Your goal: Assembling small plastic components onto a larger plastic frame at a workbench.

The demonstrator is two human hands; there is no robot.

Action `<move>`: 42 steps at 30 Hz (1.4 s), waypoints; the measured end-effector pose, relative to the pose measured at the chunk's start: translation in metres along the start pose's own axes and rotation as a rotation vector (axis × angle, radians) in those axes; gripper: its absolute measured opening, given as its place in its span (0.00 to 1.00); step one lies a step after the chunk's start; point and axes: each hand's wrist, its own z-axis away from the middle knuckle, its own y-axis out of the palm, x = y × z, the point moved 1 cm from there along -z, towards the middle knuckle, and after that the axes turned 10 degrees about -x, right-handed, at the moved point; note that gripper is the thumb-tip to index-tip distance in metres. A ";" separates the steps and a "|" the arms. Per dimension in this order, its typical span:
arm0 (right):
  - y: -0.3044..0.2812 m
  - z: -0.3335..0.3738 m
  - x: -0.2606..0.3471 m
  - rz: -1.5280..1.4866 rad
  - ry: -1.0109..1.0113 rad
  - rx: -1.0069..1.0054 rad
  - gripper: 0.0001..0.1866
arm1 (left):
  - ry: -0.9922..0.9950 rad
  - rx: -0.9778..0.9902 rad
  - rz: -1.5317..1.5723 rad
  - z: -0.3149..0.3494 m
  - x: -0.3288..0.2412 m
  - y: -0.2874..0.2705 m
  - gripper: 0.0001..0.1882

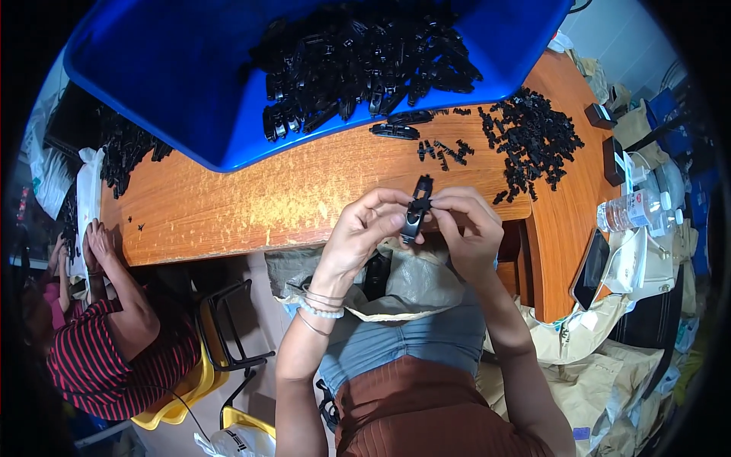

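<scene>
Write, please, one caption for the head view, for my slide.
Left hand holding a black part, right hand at its side, near a wooden table and a blue bin of black pieces.

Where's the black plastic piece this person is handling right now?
In the head view, the black plastic piece is slightly right of centre, held between the left hand and right hand, by the near edge of the wooden table.

The part [413,221] between the fingers [459,204] is black. Beyond them, the tub [171,99] is blue and the clips [365,72] inside it black; the table [221,202] is orange-brown with pale speckles. To the fingers' right, small pieces [537,137] are black. Far to their left, a shirt [114,369] is striped black and red, a chair [192,390] yellow. Below the fingers, denim [430,341] is blue, the top [411,400] rust-brown.
</scene>
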 end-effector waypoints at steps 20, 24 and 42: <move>-0.004 0.006 0.019 -0.042 0.138 0.100 0.08 | 0.097 -0.147 -0.133 0.016 0.009 0.016 0.25; -0.007 0.006 0.023 -0.069 0.217 0.160 0.08 | 0.020 -0.123 -0.206 0.016 0.014 0.007 0.31; -0.009 0.012 0.020 0.284 -0.369 0.197 0.12 | 0.131 -0.231 -0.222 0.029 0.011 0.012 0.12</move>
